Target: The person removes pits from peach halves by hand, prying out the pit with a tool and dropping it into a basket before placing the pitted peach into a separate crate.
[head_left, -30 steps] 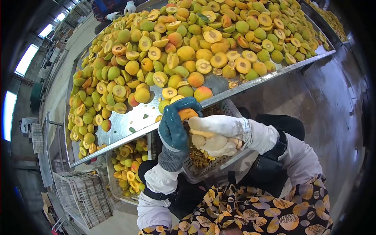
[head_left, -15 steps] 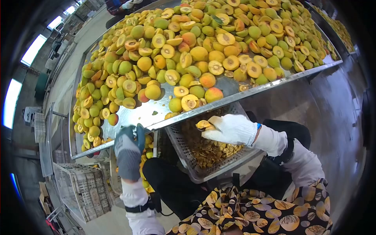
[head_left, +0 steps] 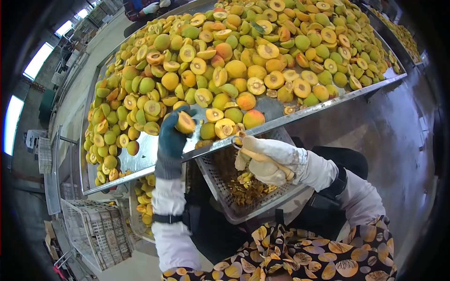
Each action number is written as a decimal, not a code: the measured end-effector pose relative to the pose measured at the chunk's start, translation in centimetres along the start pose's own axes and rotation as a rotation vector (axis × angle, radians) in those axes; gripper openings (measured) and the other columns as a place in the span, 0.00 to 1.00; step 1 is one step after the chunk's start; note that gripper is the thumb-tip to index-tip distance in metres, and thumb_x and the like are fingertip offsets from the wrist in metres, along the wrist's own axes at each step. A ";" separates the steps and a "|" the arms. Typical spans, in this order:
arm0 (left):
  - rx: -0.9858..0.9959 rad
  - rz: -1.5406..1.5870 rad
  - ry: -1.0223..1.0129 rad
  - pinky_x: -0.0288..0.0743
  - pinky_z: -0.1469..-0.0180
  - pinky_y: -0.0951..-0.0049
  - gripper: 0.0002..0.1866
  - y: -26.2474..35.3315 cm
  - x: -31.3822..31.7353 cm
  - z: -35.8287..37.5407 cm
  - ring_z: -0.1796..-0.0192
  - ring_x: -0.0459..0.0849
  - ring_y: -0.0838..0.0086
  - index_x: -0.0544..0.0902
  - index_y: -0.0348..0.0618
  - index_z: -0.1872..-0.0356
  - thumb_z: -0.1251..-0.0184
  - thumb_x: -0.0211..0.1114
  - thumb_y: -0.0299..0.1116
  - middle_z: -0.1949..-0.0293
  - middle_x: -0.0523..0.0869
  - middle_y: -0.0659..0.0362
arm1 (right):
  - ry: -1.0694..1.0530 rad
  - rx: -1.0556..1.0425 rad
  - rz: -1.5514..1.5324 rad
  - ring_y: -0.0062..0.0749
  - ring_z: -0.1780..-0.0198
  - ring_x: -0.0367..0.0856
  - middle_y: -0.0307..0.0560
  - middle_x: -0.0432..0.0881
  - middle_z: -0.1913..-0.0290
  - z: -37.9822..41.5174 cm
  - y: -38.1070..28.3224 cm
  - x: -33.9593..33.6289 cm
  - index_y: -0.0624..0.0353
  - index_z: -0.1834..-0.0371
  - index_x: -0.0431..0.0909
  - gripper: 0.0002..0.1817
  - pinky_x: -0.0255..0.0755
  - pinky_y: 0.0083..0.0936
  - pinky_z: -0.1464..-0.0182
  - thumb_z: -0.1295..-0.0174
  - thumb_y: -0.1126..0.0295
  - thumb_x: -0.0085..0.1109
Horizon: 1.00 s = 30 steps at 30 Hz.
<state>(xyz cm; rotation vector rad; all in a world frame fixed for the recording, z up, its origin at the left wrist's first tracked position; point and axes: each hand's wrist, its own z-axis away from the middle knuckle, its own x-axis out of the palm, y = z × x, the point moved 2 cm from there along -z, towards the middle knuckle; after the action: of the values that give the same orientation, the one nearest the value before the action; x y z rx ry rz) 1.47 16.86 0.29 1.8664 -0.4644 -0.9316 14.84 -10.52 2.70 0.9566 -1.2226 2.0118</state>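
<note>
Bright windows point(head_left: 38, 61) at far left, grey floor point(head_left: 386, 133), wet and shiny at right

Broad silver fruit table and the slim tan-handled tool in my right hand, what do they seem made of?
Broad silver fruit table: sheet metal, perhaps stainless steel, smooth, given its bright glare. Slim tan-handled tool: handle probably smooth wood, by its yellowish colour; plastic possible.
</note>
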 end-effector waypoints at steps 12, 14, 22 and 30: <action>0.056 0.686 0.127 0.78 0.36 0.61 0.23 5.9 9.2 7.6 0.39 0.82 0.57 0.69 0.30 0.32 0.21 0.57 0.34 0.37 0.79 0.42 | 0.389 -0.081 0.687 0.26 0.89 0.72 0.44 0.77 0.81 -0.1 0.3 3.4 0.60 0.62 0.76 0.30 0.63 0.21 0.89 0.27 0.39 0.47; 0.097 0.606 0.189 0.78 0.36 0.60 0.24 6.2 9.8 7.7 0.38 0.82 0.58 0.69 0.31 0.33 0.19 0.53 0.39 0.36 0.78 0.43 | 0.418 -0.137 0.809 0.28 0.84 0.77 0.45 0.78 0.80 -0.1 0.4 3.3 0.60 0.60 0.78 0.28 0.70 0.25 0.81 0.26 0.42 0.47; -0.021 0.649 0.353 0.80 0.42 0.64 0.21 5.6 11.8 8.0 0.44 0.82 0.65 0.73 0.33 0.40 0.14 0.45 0.43 0.40 0.78 0.47 | 0.509 -0.649 1.656 0.54 0.63 0.85 0.56 0.84 0.65 -0.9 1.6 1.9 0.54 0.49 0.79 0.18 0.79 0.43 0.63 0.24 0.54 0.47; 0.004 0.208 0.462 0.76 0.40 0.66 0.20 8.6 11.5 8.3 0.42 0.80 0.67 0.75 0.36 0.44 0.15 0.47 0.44 0.45 0.79 0.51 | 0.475 -0.217 1.211 0.54 0.62 0.85 0.56 0.84 0.62 -1.4 0.1 3.2 0.54 0.48 0.79 0.19 0.79 0.44 0.59 0.23 0.53 0.43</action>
<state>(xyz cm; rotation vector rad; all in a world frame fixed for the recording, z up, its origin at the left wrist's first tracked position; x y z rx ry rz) 3.08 0.41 1.19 1.9192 -0.3649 -0.3436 12.61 -8.91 4.80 -0.5567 -1.8762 2.5948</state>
